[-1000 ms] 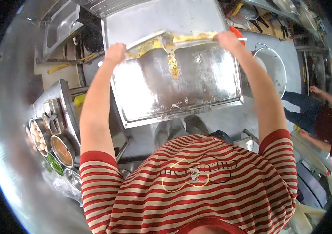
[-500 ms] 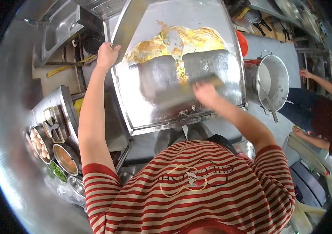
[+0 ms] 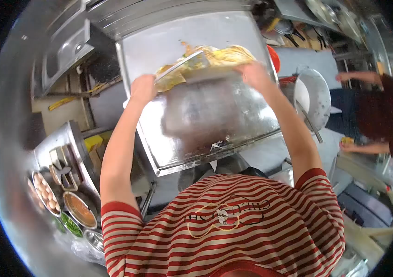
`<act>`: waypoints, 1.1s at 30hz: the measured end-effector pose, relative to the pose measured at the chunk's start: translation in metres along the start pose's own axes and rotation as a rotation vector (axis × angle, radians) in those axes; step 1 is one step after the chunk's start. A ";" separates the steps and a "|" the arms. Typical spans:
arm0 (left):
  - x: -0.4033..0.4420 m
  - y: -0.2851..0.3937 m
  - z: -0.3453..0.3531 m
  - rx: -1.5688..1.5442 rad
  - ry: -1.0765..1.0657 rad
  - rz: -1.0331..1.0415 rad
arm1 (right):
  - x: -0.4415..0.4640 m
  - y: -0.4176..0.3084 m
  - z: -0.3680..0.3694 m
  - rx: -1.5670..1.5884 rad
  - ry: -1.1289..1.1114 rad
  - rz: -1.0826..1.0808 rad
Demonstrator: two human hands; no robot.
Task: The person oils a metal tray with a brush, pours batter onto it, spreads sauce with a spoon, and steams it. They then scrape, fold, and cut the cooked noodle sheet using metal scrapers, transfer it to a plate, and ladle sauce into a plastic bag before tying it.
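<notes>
My left hand [image 3: 144, 88] is closed round one end of a long flat metal scraper [image 3: 181, 64], held at a slant over the griddle. Closed as well, my right hand [image 3: 254, 76] grips a second scraper [image 3: 215, 73], blurred by motion. Both blades are against the near edge of a yellow and white egg pancake [image 3: 229, 55], which lies folded and bunched across the upper middle of the steel griddle [image 3: 205, 115]. Small white scraps [image 3: 218, 146] lie near the griddle's front edge.
At the left are a bowl of eggs [image 3: 45, 192], a bowl of orange sauce [image 3: 80, 210] and chopped greens [image 3: 70, 224]. Right of the griddle stands a large pot [image 3: 318, 97] with a ladle. Another person [image 3: 372, 111] stands beyond it. A sink [image 3: 69, 48] is at upper left.
My right hand has moved up from the griddle's middle to the pancake. The left scraper has come down onto the pancake, which is more bunched. The strip of food below it no longer shows.
</notes>
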State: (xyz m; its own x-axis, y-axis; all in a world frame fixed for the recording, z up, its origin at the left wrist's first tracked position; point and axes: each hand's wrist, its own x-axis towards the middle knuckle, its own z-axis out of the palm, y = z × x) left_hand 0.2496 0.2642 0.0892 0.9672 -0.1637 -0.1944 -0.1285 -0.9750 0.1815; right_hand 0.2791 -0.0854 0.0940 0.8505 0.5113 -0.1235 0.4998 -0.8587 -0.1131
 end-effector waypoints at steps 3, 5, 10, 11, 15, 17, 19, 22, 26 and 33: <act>-0.068 -0.008 0.066 -0.029 -0.085 0.197 | -0.121 0.002 0.037 -0.023 0.147 -0.054; -0.123 0.029 0.070 0.102 -0.175 0.160 | -0.195 0.004 0.068 0.101 0.038 0.046; -0.154 0.024 0.151 0.284 -0.175 0.185 | -0.215 0.011 0.089 0.079 0.178 0.120; -0.148 0.016 0.156 0.292 -0.184 0.172 | -0.199 0.021 0.096 0.093 0.177 0.110; -0.046 0.000 0.122 0.481 0.008 0.177 | -0.062 0.071 0.109 -0.074 0.351 -0.014; 0.010 -0.017 0.100 0.504 0.065 0.160 | 0.000 0.094 0.109 -0.117 0.341 -0.050; 0.053 -0.036 0.071 0.387 0.090 0.137 | 0.033 0.103 0.081 -0.093 0.335 -0.069; 0.090 -0.046 0.021 0.313 0.161 0.069 | 0.078 0.122 0.024 -0.090 0.160 0.011; 0.131 -0.048 -0.057 0.268 0.101 -0.083 | 0.135 0.128 -0.036 -0.126 -0.034 0.043; 0.153 -0.073 -0.073 0.215 0.205 -0.239 | 0.164 0.134 -0.038 -0.077 0.072 0.105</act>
State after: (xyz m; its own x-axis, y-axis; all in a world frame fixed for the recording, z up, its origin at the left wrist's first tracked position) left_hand 0.4229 0.3211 0.1166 0.9964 0.0842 -0.0063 0.0837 -0.9949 -0.0565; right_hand 0.4921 -0.1177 0.0959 0.9069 0.4172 -0.0590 0.4164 -0.9088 -0.0266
